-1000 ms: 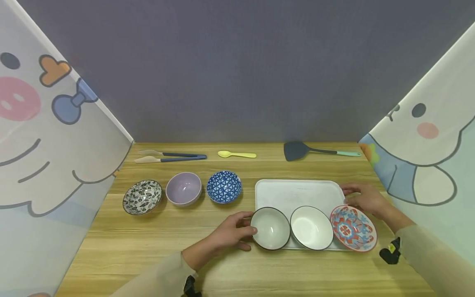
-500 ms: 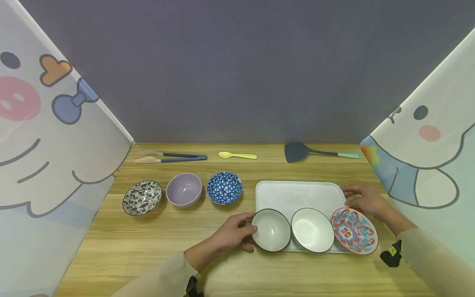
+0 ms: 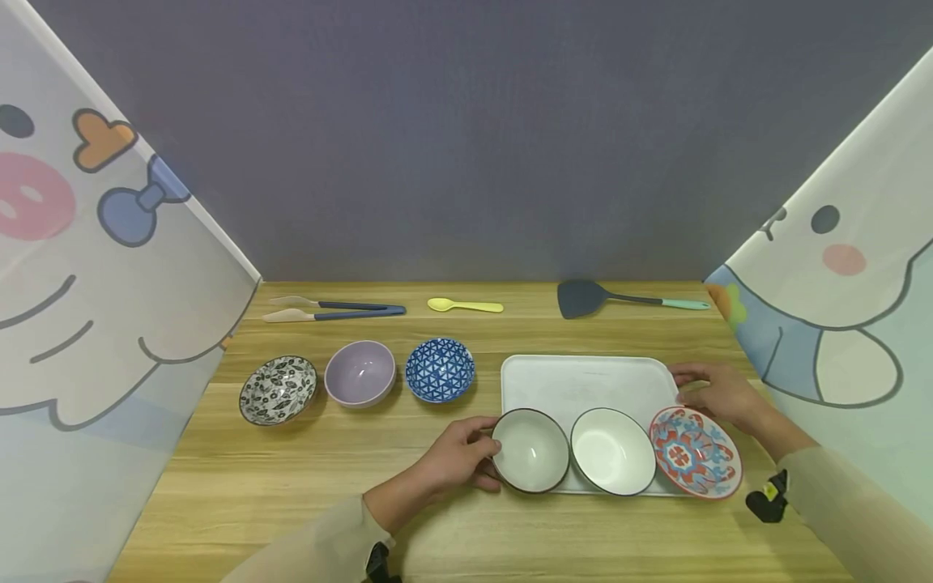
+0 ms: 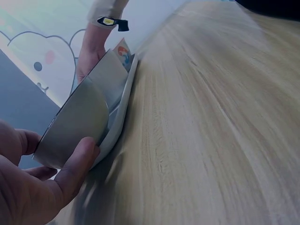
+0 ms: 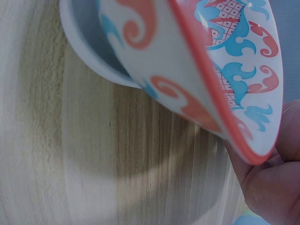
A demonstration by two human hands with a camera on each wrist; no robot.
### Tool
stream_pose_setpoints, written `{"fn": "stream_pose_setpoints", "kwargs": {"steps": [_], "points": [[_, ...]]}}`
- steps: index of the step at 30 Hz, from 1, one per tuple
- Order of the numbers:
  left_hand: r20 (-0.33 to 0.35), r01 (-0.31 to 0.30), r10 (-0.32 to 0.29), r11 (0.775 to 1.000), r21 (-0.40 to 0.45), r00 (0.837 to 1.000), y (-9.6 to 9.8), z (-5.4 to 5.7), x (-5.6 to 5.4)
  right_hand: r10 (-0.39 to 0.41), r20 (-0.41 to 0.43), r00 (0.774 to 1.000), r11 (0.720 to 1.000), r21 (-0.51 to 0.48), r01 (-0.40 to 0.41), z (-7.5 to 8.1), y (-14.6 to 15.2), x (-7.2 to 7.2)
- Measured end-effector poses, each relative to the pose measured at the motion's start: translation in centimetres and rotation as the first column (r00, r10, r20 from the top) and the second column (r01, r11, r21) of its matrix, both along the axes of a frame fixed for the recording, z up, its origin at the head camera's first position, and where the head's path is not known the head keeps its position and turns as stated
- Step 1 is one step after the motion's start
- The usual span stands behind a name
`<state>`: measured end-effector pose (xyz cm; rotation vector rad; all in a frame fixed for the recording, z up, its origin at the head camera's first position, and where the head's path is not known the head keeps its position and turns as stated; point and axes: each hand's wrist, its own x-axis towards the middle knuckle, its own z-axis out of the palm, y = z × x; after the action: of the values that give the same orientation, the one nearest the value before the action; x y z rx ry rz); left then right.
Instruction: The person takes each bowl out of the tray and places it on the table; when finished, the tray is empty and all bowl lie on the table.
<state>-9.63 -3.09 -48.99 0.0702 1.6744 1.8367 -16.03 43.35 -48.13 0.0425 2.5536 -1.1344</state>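
A white tray (image 3: 583,376) lies on the table with three bowls along its near side: a pale grey bowl (image 3: 530,450), a white bowl (image 3: 613,451) and a red-and-blue patterned bowl (image 3: 696,452). My left hand (image 3: 455,453) holds the tray's left end. Its thumb (image 4: 77,161) lies against the grey bowl's wall, as the left wrist view shows; the grip under the bowl is partly hidden. At the tray's right end, my right hand (image 3: 717,397) holds the edge behind the patterned bowl. That bowl (image 5: 187,84) hides most of the right fingers in the right wrist view.
Left of the tray stand a black-and-white floral bowl (image 3: 279,390), a purple bowl (image 3: 360,374) and a blue patterned bowl (image 3: 440,370). Along the back lie tongs (image 3: 357,311), a yellow spoon (image 3: 466,306) and a spatula (image 3: 583,299). A grey wall rises behind.
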Motion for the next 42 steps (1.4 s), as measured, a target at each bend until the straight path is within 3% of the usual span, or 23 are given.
{"fn": "stream_pose_setpoints", "kwargs": {"steps": [12, 30, 42], "points": [[-0.022, -0.007, 0.008, 1.000, 0.013, 1.000, -1.6, 1.0, 0.0, 0.018, -0.003, 1.000, 1.000, -0.016, -0.018, 0.4, -0.3, 0.1], [-0.030, -0.067, 0.066, 0.996, -0.054, 0.997, -8.7, 1.1, 1.0, 0.029, -0.003, 1.000, 0.999, -0.026, -0.029, 0.6, -0.2, 0.2], [-0.032, -0.091, 0.089, 0.994, -0.065, 0.996, -10.3, 0.9, 1.5, 0.036, -0.012, 0.999, 0.999, -0.001, -0.036, 0.9, -0.5, 0.3]]}}
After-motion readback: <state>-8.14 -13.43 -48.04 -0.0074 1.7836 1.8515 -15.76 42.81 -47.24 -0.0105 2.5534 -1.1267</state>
